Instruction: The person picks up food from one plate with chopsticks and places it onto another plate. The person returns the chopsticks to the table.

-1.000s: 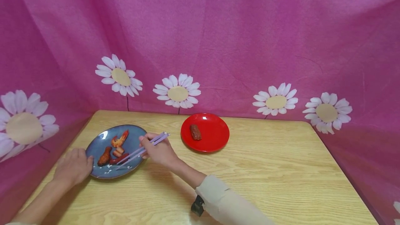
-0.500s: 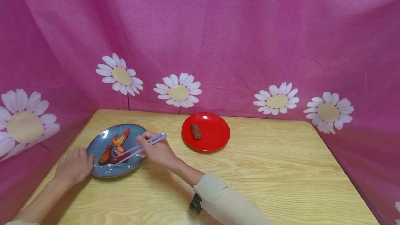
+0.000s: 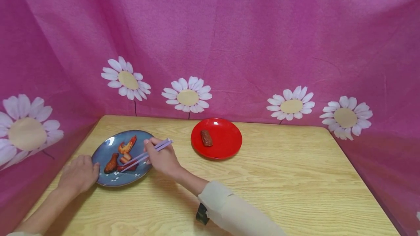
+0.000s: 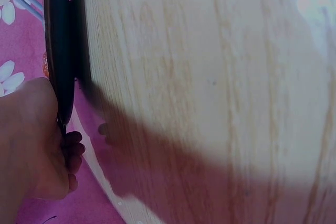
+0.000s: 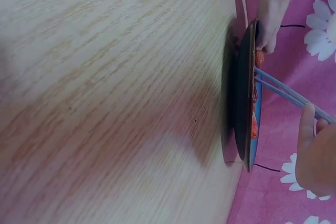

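In the head view my left hand (image 3: 78, 174) holds the left rim of a blue-grey plate (image 3: 104, 150). The left wrist view shows its thumb over the rim and fingers curled below. A pair of lilac chopsticks (image 3: 149, 153) is gripped in my right hand (image 3: 164, 158), above the plate's right side. Their tips lie at a red sausage (image 3: 132, 167), which they partly cover; whether they pinch it is unclear. Beside it lie a chicken drumstick (image 3: 111, 163), a small striped piece of meat (image 3: 125, 158) and a shrimp (image 3: 127, 145).
A red plate (image 3: 228, 139) with one brown meat piece (image 3: 206, 138) stands farther back, right of the blue-grey plate. Both plates are on a wooden table (image 3: 279, 181). Behind it hangs a pink cloth (image 3: 229, 46) printed with white flowers.
My right hand has shifted slightly left, and the chopstick tips have spread from the sausage's near side to across it. My left hand keeps its hold on the plate.
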{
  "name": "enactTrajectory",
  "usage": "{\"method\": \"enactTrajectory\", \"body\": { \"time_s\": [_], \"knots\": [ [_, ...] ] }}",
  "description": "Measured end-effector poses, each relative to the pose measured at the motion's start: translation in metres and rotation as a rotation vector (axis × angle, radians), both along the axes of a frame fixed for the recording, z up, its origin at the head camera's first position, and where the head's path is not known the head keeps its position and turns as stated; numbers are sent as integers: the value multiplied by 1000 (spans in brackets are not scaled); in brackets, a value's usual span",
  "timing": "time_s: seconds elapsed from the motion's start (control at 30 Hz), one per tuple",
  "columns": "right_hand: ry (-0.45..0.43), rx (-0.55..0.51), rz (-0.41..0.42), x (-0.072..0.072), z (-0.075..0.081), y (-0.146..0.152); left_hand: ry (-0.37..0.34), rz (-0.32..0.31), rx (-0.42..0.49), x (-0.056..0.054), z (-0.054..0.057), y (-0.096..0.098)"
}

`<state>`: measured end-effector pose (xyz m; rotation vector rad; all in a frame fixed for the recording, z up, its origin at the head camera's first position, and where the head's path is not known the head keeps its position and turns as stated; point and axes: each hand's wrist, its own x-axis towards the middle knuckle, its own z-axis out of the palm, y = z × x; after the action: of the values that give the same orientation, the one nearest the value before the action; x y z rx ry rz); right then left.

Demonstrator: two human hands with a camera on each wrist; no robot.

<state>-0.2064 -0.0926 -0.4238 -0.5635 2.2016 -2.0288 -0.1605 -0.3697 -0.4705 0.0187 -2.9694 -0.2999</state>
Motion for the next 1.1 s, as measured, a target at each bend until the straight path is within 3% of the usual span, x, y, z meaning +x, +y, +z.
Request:
{"method": "enactTrajectory", "body": {
  "time_s": [0.17,0.43,0.63,1.1],
  "knots": [
    [-5,3,-58,-2,-1,3,-5,-1,2,1,1,1],
    [-17,-123,-97,-7,-2,14,-5,-5,5,1,-2,0],
    [-74,-217,-140,-15,-3,20,15,-10,3,0,0,0],
    [-175,-292,-187,-22,-3,31,2,-5,0,1,0,1]
  ]
}}
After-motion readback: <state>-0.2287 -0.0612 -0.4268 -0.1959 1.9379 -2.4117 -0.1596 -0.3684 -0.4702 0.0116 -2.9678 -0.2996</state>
